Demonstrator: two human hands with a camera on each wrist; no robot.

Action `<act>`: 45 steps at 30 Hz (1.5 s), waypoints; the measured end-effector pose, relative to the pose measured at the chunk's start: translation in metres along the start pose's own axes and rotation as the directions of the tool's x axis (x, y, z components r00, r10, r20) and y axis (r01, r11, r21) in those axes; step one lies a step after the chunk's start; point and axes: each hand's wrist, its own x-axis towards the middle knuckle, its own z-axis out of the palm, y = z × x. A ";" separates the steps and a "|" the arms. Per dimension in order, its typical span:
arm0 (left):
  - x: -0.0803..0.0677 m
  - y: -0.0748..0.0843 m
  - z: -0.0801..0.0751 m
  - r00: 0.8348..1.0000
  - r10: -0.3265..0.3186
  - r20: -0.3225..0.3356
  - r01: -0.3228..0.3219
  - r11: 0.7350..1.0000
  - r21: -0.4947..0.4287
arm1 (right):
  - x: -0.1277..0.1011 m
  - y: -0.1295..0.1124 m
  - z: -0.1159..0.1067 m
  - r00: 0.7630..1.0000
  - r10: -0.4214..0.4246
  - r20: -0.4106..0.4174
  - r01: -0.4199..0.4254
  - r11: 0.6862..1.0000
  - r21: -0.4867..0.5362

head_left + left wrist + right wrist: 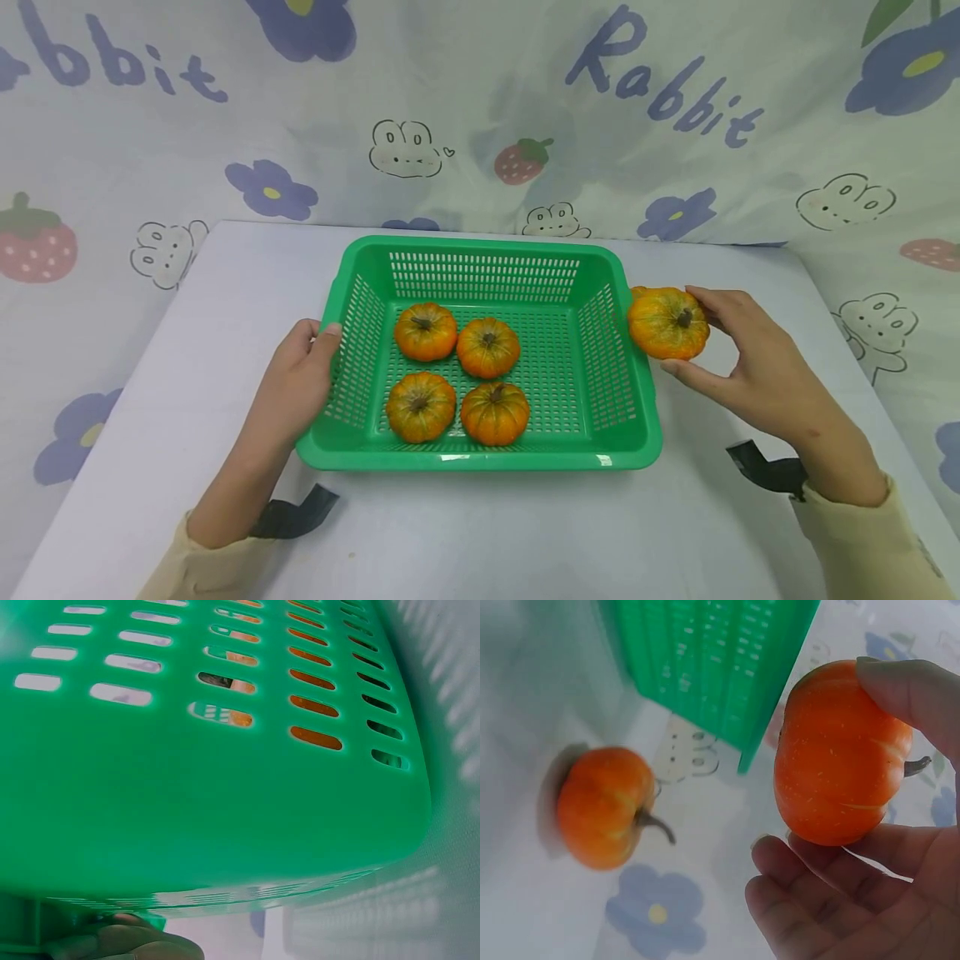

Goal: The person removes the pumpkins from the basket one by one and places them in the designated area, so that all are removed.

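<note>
Six pumpkins (488, 347), one basket (480, 459)

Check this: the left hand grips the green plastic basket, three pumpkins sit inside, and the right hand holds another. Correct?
Not three: the head view shows four pumpkins inside the green plastic basket. The left hand grips it; the right hand holds another pumpkin.

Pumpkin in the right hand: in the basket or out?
Out. In the head view the right hand holds the pumpkin at the basket's right rim; the right wrist view shows it outside the basket wall.
</note>
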 end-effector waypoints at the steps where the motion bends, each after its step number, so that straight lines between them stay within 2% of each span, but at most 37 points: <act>1: 0.000 0.000 0.000 1.000 0.001 -0.001 -0.001 1.000 0.002 | -0.001 0.002 -0.001 1.000 0.007 -0.006 -0.007 1.000 -0.002; 10: 0.001 -0.001 0.000 1.000 -0.003 -0.010 0.003 1.000 0.014 | -0.010 0.022 -0.005 0.994 0.100 -0.038 -0.099 0.995 0.020; 21: 0.002 -0.001 0.000 1.000 0.005 -0.015 -0.005 1.000 0.026 | -0.014 0.043 -0.006 0.979 0.204 -0.025 -0.203 0.979 0.014; 30: 0.002 -0.001 0.001 1.000 -0.002 -0.015 0.002 1.000 0.026 | -0.013 0.068 -0.002 0.942 0.334 0.042 -0.334 0.943 -0.016; 45: 0.001 0.000 0.000 1.000 -0.016 -0.005 0.016 1.000 0.021 | -0.002 0.098 0.010 0.891 0.435 0.126 -0.436 0.900 -0.021</act>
